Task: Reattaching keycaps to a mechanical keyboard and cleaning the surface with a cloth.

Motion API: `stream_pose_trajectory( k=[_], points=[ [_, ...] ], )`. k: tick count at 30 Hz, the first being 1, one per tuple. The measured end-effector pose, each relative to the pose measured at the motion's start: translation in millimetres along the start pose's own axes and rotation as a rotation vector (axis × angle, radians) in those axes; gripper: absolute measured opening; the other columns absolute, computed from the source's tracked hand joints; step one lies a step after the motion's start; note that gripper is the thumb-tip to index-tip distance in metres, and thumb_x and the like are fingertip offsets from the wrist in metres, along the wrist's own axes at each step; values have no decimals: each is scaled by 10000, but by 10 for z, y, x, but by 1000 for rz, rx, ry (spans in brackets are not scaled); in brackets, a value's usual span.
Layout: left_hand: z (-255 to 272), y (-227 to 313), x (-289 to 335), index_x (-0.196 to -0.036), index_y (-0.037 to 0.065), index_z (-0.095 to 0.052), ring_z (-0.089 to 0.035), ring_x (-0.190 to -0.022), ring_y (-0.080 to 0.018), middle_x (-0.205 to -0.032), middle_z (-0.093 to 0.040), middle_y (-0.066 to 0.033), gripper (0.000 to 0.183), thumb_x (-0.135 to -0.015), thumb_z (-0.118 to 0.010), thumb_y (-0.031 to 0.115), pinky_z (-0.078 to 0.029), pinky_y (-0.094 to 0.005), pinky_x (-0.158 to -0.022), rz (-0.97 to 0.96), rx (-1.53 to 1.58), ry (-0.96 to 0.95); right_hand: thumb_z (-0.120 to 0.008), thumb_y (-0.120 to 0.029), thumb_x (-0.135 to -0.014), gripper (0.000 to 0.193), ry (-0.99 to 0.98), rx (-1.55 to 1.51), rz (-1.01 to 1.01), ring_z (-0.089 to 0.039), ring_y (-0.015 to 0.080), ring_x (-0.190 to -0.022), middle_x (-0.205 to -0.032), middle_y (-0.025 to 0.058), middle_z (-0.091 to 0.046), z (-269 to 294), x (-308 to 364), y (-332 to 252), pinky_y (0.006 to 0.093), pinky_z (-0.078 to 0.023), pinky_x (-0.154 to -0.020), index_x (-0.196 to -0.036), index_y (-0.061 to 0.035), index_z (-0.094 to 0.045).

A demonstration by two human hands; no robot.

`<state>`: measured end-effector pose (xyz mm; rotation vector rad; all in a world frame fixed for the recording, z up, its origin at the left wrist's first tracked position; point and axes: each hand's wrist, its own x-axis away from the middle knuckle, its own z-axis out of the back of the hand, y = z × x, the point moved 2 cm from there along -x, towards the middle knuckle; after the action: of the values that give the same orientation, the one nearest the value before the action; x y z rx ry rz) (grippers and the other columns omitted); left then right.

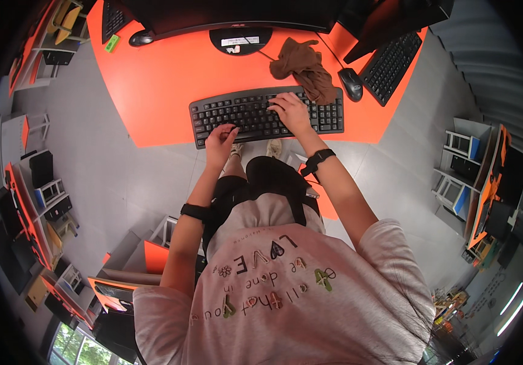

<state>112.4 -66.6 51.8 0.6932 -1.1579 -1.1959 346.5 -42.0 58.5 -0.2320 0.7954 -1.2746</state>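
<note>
A black keyboard (249, 115) lies at a slight tilt along the near edge of the orange desk. At its lower left corner is my left hand (219, 145), with fingers curled in and thumb near the fingertips; whatever they may hold is too small to make out. My right hand (292, 114) rests over the middle upper keys, its fingers bent and somewhat apart, nothing visible in it. A crumpled brown cloth (304, 66) lies behind the right side of the keyboard, its lower end draped onto the keys there.
A monitor stand (240, 44) stands behind the keyboard on the orange desk (158, 91). To the right are a black mouse (351, 84) and a second keyboard (392, 68). Another mouse (142, 38) and a small green packet (112, 43) sit at the far left.
</note>
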Motion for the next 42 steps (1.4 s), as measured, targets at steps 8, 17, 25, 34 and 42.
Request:
stream_pose_trajectory(
  k=[8,17,25,34,42],
  points=[
    [5,10,44,-955,3,-649,-591,-703,-74,-810,-660,-42,195,-834,-670,155,-473,-210,-653,42,165,3,-692,-163,-719,106,57,-19,-51,-565,212,-750,-791,22,-589,-29,27,-8,330,-492,-642,-776,-75,-676],
    [-57,-54,70,-957,6,-644,-603,-714,-77,-810,-657,-43,195,-826,-669,147,-480,-220,-658,40,192,-30,-669,-154,-763,100,9,4,-81,-541,247,-729,-797,47,-578,-49,45,-76,345,-474,-634,-767,-55,-651],
    [-67,23,33,-957,5,-641,-610,-710,-88,-820,-662,-50,191,-822,-670,138,-484,-222,-661,55,128,-21,-689,-158,-748,144,-135,-99,-96,-535,260,-751,-788,65,-567,-39,-65,-11,360,-464,-632,-765,-21,-649],
    [26,-54,-119,-977,-15,-624,-602,-724,-76,-825,-665,-54,208,-830,-663,127,-475,-207,-677,66,226,-22,-786,16,-587,238,-98,-81,-647,-547,229,-585,-782,101,-548,-184,-234,-67,348,-458,-569,-715,-8,-587],
    [-8,-4,-176,-1104,-29,-585,-598,-886,-102,-998,-639,-72,259,-923,-539,150,-475,-224,-758,109,627,-228,-778,23,-619,271,-101,-96,-651,-559,200,-635,-777,83,-488,-239,-153,6,315,-491,-620,-736,-27,-539]
  ],
)
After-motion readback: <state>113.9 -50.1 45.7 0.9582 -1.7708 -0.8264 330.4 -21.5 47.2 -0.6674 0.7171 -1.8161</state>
